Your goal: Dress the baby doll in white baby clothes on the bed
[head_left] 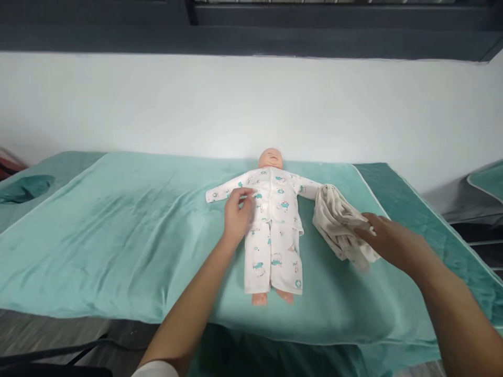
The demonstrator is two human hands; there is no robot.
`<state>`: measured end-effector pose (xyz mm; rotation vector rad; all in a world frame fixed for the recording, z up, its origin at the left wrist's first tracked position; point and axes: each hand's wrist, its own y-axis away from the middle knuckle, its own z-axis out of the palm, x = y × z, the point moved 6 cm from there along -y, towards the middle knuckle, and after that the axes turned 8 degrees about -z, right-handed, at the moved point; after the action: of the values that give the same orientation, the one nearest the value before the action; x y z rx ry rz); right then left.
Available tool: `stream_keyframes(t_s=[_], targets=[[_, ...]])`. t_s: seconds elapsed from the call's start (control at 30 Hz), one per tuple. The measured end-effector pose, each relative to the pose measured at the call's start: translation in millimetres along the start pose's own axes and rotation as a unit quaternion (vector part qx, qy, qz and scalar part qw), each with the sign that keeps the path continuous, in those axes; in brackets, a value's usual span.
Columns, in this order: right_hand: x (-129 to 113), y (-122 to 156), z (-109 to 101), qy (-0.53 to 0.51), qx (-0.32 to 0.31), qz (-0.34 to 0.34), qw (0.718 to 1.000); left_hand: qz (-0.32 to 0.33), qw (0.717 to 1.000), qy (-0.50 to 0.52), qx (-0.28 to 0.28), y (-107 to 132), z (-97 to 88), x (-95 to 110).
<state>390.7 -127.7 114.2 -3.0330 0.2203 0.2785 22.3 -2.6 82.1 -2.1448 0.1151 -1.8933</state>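
A baby doll [271, 158] lies on its back, dressed in a white printed top [281, 196] with arms spread and matching white trousers [257, 262]. Its bare feet stick out below the trouser legs. At the doll's side on the left, my left hand [239, 212] touches or hovers close to the top, fingers loosely bent and apart from the thumb. Over on the right, my right hand [383, 235] grips a bunched white printed cloth [340, 222], gathered in loose folds beside the doll's sleeve. Whether the cloth rests on the bed cannot be made out.
Under the doll spreads a wrinkled green velvet cover [129, 225] on a bed, with a darker quilted green part [424, 220] at the right. A white wall [196, 104] runs along the far side. A black cable [90, 344] hangs low at the left front.
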Motion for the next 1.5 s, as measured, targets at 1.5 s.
stream_keyframes(t_s=[1.5], targets=[[-174,-188,83,-0.539,0.131,-0.095,0.827,0.031,0.992,-0.060,-0.109,-105,71.8,-21]])
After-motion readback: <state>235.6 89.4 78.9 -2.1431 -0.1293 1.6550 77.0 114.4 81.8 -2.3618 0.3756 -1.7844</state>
